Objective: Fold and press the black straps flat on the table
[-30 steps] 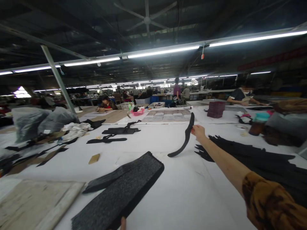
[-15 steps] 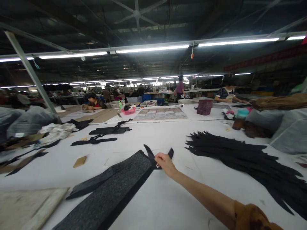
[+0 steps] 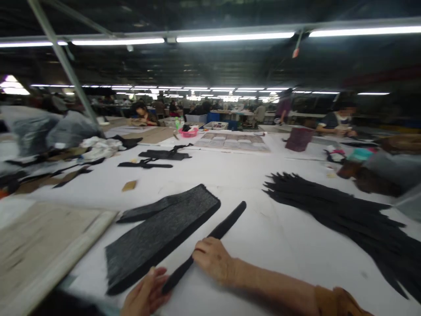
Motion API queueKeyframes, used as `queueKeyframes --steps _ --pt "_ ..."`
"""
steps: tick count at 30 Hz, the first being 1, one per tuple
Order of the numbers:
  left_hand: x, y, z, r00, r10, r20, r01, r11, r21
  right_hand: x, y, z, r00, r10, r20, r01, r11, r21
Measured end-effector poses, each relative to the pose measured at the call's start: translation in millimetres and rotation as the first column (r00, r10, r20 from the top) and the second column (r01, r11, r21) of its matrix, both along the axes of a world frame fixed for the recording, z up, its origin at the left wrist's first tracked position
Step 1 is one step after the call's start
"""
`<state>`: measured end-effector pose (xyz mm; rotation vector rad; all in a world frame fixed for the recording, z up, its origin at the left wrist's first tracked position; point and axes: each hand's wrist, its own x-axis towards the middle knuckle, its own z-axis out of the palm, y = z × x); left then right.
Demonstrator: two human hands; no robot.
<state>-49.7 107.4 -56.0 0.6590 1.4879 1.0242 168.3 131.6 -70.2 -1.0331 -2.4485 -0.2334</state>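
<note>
A long narrow black fabric strip (image 3: 230,218) lies slantwise on the white table. My right hand (image 3: 214,260) is closed over its middle, with the thumb side hidden from view. Close to the strip's lower end is my left hand (image 3: 147,293), palm turned up and fingers apart; whether it touches the strip I cannot tell. Just left of the strip rests a wide dark grey fabric piece (image 3: 164,232) with a black edge. Behind that piece, a narrower dark flap (image 3: 144,209) sticks out.
To the right spreads a fanned pile of black strips (image 3: 322,206). A beige board (image 3: 49,254) occupies the near left corner. Farther off are a small brown piece (image 3: 129,185), dark cut pieces (image 3: 164,154), a pink basket (image 3: 188,131) and a maroon stack (image 3: 299,139). Other people sit beyond.
My right hand has come nearer and now presses on a black strip beside the grey piece, which lies apart from it. My left hand has come into view. The camera view has shifted.
</note>
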Motion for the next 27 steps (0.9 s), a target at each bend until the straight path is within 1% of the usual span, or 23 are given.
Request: queueKeyframes --steps 2,4,6,7,9,10,12,13,15,17,20,22,24,27 --pt "5 -13 12.0 0.998 -0.053 -0.040 0.056 0.996 0.072 1 -10 0.4 0.999 0.036 0.008 -0.036 0.999 -0.001" --pt "10 -20 20.7 0.983 -0.180 -0.046 0.184 0.979 0.093 4 -16 -0.5 0.997 0.081 0.000 -0.081 0.997 -0.001" --pt "12 -23 23.6 0.970 -0.234 -0.061 0.239 0.966 0.099 6 -18 -2.1 0.992 0.123 -0.012 -0.123 0.992 0.026" --pt "13 -23 23.3 0.962 -0.253 -0.099 0.261 0.962 0.085 7 -19 -2.5 0.990 0.140 -0.014 -0.139 0.989 0.042" --pt "13 -26 21.2 0.937 -0.249 -0.246 0.277 0.957 0.085 7 -22 -1.4 0.986 0.165 -0.005 -0.164 0.985 0.059" --pt "14 -27 19.9 0.908 -0.244 -0.341 0.289 0.953 0.086 7 -23 0.2 0.985 0.170 0.000 -0.170 0.984 0.056" --pt "15 -30 17.9 0.817 -0.229 -0.530 0.322 0.942 0.089 4 -25 4.8 0.988 0.156 -0.023 -0.155 0.987 0.040" --pt "16 -31 17.2 0.763 -0.225 -0.605 0.343 0.935 0.085 1 -25 7.6 0.989 0.141 -0.048 -0.140 0.990 0.025" --pt "17 -32 16.0 0.676 -0.223 -0.702 0.383 0.921 0.076 -7 -24 13.0 0.990 0.110 -0.089 -0.113 0.993 -0.027" --pt "17 -33 14.8 0.633 -0.227 -0.740 0.410 0.909 0.072 -17 -21 17.2 0.992 0.100 -0.077 -0.107 0.990 -0.095" --pt "15 -35 13.0 0.609 -0.227 -0.760 0.416 0.907 0.062 -32 -13 19.2 0.992 0.123 0.016 -0.117 0.972 -0.206" --pt "12 -37 12.6 0.567 -0.221 -0.793 0.407 0.913 0.037 -38 -9 17.8 0.987 0.137 0.079 -0.111 0.957 -0.268" --pt "9 -40 13.6 0.505 -0.217 -0.835 0.401 0.916 0.005 -42 -7 15.4 0.984 0.140 0.111 -0.101 0.948 -0.301" --pt "7 -44 17.2 0.431 -0.231 -0.872 0.428 0.903 -0.027 -43 -6 11.3 0.985 0.144 0.100 -0.108 0.948 -0.300"
